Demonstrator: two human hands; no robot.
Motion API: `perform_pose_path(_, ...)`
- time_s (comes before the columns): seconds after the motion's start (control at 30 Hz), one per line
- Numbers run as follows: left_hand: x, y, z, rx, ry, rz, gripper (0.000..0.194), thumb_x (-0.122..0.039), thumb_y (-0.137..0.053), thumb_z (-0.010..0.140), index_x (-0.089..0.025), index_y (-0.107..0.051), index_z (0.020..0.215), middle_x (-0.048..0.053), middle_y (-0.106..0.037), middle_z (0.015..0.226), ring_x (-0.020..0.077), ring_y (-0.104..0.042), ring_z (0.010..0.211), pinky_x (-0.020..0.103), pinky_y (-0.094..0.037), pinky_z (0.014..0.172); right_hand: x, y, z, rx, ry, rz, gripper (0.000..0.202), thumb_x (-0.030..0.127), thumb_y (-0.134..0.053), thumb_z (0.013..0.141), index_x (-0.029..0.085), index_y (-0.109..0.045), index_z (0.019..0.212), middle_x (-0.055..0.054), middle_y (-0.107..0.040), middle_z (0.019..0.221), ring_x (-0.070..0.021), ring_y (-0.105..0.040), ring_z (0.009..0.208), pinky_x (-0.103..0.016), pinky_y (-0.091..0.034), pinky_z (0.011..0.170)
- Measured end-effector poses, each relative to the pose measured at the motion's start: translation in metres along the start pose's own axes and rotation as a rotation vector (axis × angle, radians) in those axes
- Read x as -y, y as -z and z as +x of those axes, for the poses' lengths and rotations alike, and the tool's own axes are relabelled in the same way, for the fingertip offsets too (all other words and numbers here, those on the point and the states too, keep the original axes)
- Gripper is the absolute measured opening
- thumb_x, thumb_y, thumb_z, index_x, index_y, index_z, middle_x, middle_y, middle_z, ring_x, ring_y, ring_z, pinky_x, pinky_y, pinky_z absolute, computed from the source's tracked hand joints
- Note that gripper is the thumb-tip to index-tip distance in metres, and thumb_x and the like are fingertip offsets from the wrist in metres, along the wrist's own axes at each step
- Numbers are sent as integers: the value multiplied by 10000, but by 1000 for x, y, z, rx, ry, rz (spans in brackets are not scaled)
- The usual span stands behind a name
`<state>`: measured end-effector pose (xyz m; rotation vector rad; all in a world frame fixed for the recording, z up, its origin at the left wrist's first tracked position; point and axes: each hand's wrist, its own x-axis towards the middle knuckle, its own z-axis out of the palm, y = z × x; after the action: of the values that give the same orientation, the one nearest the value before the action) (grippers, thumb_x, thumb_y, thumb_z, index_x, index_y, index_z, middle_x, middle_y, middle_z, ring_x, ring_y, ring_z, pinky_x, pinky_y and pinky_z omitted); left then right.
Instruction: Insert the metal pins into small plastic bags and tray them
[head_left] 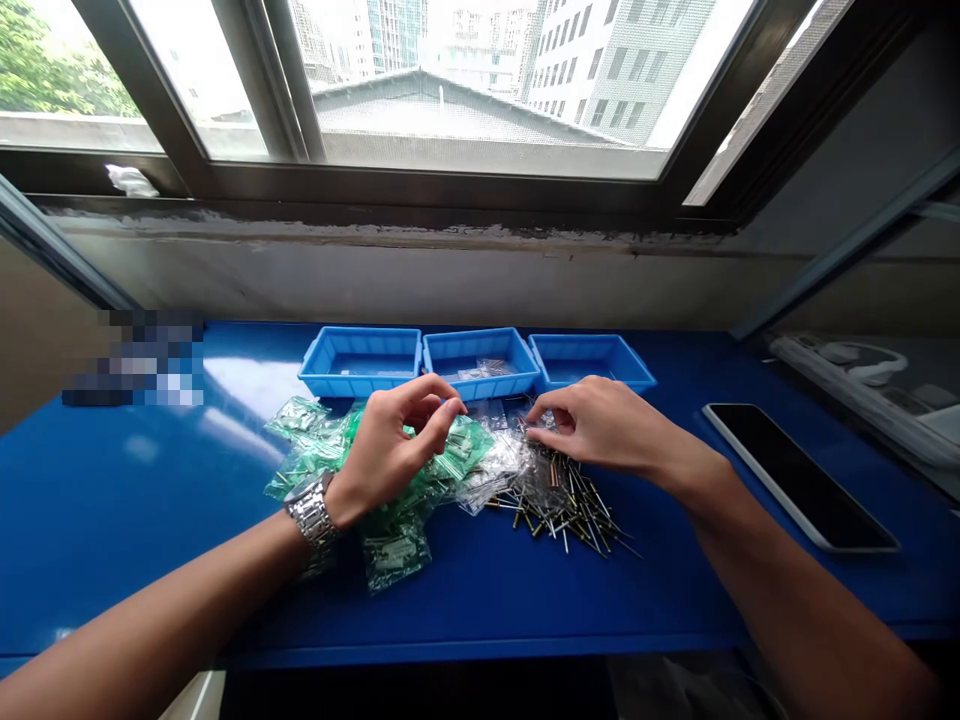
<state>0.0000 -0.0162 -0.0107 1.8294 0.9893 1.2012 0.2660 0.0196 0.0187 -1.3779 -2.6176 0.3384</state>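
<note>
A wide window (480,185) with dark metal frames spans the far side, showing pale buildings, a pitched roof and leaves at left. Under it runs a wall (420,280), its upper edge rough with flaking paint. Your table (187,520) is smooth, glossy deep blue, with white glare at far left.

Three shallow blue plastic bins, rectangular and ribbed, line the far side: left bin (360,383), middle bin (480,385), right bin (592,377). The middle one holds small clear packets. A flat phone (802,480), black-faced with a pale rim, lies at right.

Crinkly green packets (397,555) heap left of center, around and under your left hand (390,445). Its fingers curl, thumb and index tips close together; whether they pinch anything, you cannot tell. Shiny clear packets (499,460) and thin metal rods (592,510), some brass-colored, spread beside them, near your right hand (600,425). Its thumb and fingers bend toward the clear packets; its grip is unclear. A silver link watch (311,508) circles your left wrist.
</note>
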Motion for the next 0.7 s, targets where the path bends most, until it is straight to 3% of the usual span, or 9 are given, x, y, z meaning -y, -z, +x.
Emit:
perform_pose_path(0.23, 0, -1, 1, 2, -5, 10, 199, -329, -619, 1004, -167, -668, 898, -24, -604, 580, 90, -570, 486, 194, -493, 457, -4, -1, 1, -72, 38, 29, 260, 316, -668, 919, 228, -779, 701, -5, -681, 589, -116, -542, 475, -299, -315, 484)
perform_pose_path(0.43, 0, -1, 1, 0, -8, 16, 194, -323, -615, 1005, -169, -672, 903, -21, -607, 582, 91, -567, 484, 194, -492, 455, -2, -1, 1, -36, 21, 18, 209, 409, -749, 866, 237, -824, 958, 1, -711, 650, -141, -597, 524, -287, -348, 489)
perform_pose_path(0.57, -1, 0, 1, -1, -9, 19, 197, -328, -614, 1002, -169, -671, 901, -22, -600, 574, 94, -566, 480, 198, -494, 453, -2, -3, 1, -46, 27, 11, 146, 348, -728, 875, 245, -832, 882, 3, -699, 619, -140, -589, 513, -289, -338, 492)
perform_pose_path(0.7, 0, 0, 1, 1, -11, 19, 199, -327, -612, 1004, -167, -672, 902, -21, -601, 573, 93, -567, 482, 198, -493, 456, 0, 0, 2, -99, 24, 78, 206, 301, -654, 928, 222, -822, 840, -3, -687, 596, -128, -569, 496, -292, -355, 488)
